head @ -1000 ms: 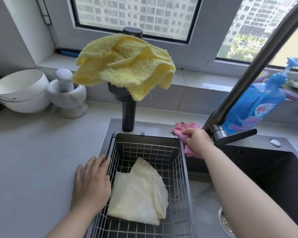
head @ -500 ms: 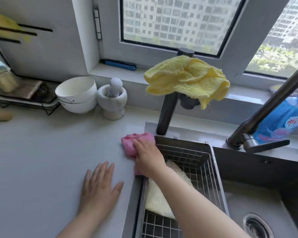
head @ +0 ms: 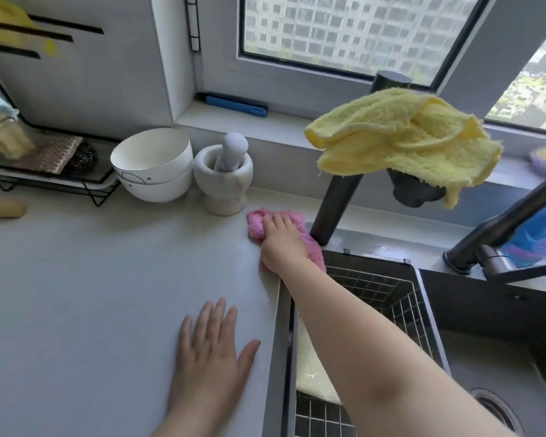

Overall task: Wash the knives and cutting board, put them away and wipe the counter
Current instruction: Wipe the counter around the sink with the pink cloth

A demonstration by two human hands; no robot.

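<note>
A pink cloth [head: 256, 223] lies bunched on the grey counter [head: 76, 294] near the sink's back left corner, just in front of the mortar. My right hand [head: 281, 244] presses down on it, fingers spread over the top. My left hand [head: 210, 357] rests flat on the counter beside the sink's left edge, fingers straight, holding nothing. No knife or cutting board shows clearly in this view.
A white mortar and pestle [head: 223, 178] and stacked white bowls [head: 153, 165] stand behind the cloth. A yellow towel [head: 401, 137] hangs on a dark post [head: 334, 209]. A wire basket [head: 382, 298] with a pale mesh cloth [head: 309, 370] sits in the sink. A wire rack [head: 44, 175] stands far left.
My right hand has slid the pink cloth leftward from beside the tap base, past the post, onto the counter by the mortar. My left hand moved off the basket rim onto the counter.
</note>
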